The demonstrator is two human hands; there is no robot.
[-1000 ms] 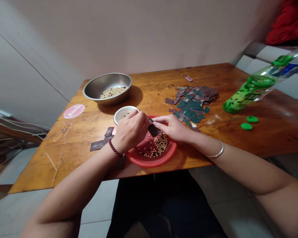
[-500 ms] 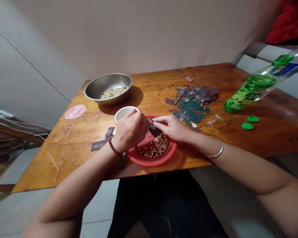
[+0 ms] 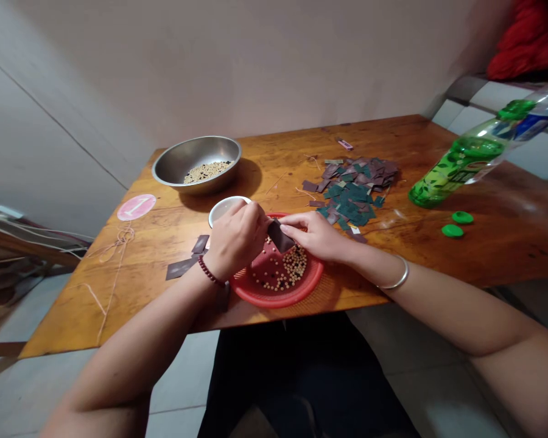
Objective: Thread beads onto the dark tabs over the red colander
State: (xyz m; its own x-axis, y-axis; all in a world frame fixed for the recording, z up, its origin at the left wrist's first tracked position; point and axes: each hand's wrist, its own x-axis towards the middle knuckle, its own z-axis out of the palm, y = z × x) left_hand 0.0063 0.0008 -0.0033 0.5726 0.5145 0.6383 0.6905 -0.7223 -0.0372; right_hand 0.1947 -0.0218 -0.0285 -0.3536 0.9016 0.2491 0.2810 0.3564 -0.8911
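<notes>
dark patch (image 3: 281,239): mid-frame, long axis slanting lower-right
right hand (image 3: 314,234): nearer, i pinch it from frame-right
left hand (image 3: 238,234): grip hidden, can't tell

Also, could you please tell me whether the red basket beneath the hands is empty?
No, small pale and dark beads lie inside the red basket.

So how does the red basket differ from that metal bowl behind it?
The red basket is netted, while the metal bowl is solid and silver-grey. The basket sits at the table's near edge; the bowl stands farther back. The basket's beads are partly scattered; the bowl's lie gathered together. Both are round and hold small pale and dark beads.
</notes>
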